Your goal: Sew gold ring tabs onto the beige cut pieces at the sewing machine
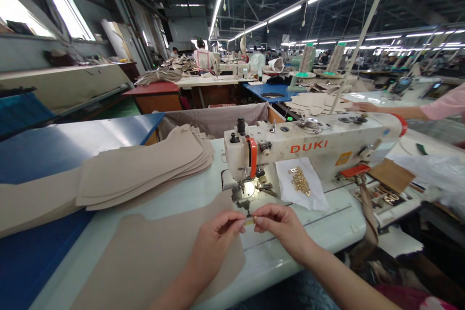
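My left hand [220, 237] and my right hand [281, 225] meet in front of the sewing machine [283, 150], fingertips pinched. Between them is a small yellowish strip [249, 221], its left end in my left fingers. My right thumb and forefinger close on a tiny gold metal piece [255, 219] at the strip's right end; its exact shape is too small to tell. Under my left hand and forearm a large beige cut panel [160, 247] lies flat, reaching toward the needle plate. Similar gold metal pieces [300, 181] are heaped on a white sheet [319, 196] beside the machine's needle area.
A stack of beige panels [145, 169] lies on the left, partly over a blue table [72, 140]. At the right is a compartment tray [387, 201] of small parts. A co-worker's arm [407, 110] reaches in behind the machine. Thread cones [337, 58] stand further back.
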Demonstrator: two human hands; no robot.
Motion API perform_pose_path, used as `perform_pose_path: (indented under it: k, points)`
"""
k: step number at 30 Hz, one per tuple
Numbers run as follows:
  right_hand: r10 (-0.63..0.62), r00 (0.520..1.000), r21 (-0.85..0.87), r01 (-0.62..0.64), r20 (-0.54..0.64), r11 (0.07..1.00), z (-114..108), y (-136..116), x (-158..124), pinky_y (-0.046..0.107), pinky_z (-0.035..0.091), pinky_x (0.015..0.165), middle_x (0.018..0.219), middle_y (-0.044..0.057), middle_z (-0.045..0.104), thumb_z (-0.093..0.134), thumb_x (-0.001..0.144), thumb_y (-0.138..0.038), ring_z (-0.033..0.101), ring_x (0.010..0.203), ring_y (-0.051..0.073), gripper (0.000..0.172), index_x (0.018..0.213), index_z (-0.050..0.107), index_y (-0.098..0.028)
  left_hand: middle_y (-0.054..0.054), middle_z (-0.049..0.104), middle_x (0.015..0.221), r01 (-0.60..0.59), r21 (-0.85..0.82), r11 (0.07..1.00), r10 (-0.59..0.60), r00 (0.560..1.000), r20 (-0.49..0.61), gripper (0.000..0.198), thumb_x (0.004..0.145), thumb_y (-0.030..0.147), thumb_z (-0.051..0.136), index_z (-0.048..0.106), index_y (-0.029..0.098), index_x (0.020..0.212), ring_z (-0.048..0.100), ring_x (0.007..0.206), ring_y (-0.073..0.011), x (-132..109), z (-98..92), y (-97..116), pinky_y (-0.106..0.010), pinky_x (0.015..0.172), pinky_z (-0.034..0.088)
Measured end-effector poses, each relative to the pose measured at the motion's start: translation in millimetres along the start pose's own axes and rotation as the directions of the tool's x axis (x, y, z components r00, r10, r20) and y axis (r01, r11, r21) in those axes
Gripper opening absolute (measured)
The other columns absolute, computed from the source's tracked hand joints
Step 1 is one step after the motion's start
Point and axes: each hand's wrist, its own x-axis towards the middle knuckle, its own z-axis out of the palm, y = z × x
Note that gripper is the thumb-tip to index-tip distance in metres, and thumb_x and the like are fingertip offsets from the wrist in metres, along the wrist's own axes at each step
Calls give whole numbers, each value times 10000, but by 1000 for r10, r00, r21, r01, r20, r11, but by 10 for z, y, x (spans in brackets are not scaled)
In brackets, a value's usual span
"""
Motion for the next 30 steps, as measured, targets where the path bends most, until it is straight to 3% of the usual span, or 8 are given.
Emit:
perform_pose_path:
  k: [4,7,12,18,22,25,30]
  points:
    - [118,988,113,-129,100,985,9,-59,-45,237,487,625,687,16,677,818,605,-388,607,607,109,297,778,733,-162,-4,668,605,177,-187,966,-155,980,124,215,697,380,614,669,183,764,626,608,-156,19,-14,41,-270,643,515]
    - [147,981,175,-167,124,970,27,-53,-68,224,479,620,714,12,677,831,592,-376,603,607,98,318,808,731,-166,0,657,578,248,-255,935,-214,965,154,242,662,397,647,659,171,746,616,584,-150,6,-23,42,-276,639,510]
    - [24,1000,116,-25,5,993,103,-7,-104,220,468,649,701,-14,669,839,582,-347,600,649,103,295,806,725,-194,6,662,596,265,-336,904,-251,964,86,265,617,389,706,648,167,748,604,570,-137,-69,1,33,-258,613,497]
    - [-6,998,68,3,55,998,218,113,-116,250,479,623,639,2,670,801,619,-408,611,613,130,277,732,705,-174,15,658,615,247,-357,901,-263,965,5,282,608,402,745,639,174,737,604,588,-133,-203,3,66,-237,607,486]
    - [81,996,95,-85,47,992,254,135,-100,250,479,601,623,5,666,826,569,-416,609,585,129,328,720,694,-156,-3,675,651,320,-424,847,-336,941,39,355,648,498,710,656,168,768,610,610,-141,-250,-50,15,-251,634,490]
    - [113,993,145,-114,14,983,298,117,-104,229,463,572,596,1,662,845,528,-407,589,552,110,343,681,679,-150,-19,696,745,398,-482,781,-397,911,109,364,634,473,732,668,169,825,617,691,-146,-268,-40,-4,-247,677,482]
    - [100,995,161,-101,13,982,342,117,-105,236,458,564,565,-5,652,845,509,-410,585,532,116,353,648,645,-154,4,638,648,403,-436,805,-370,915,162,276,611,394,756,646,159,707,558,649,-120,-255,17,83,-215,639,430]
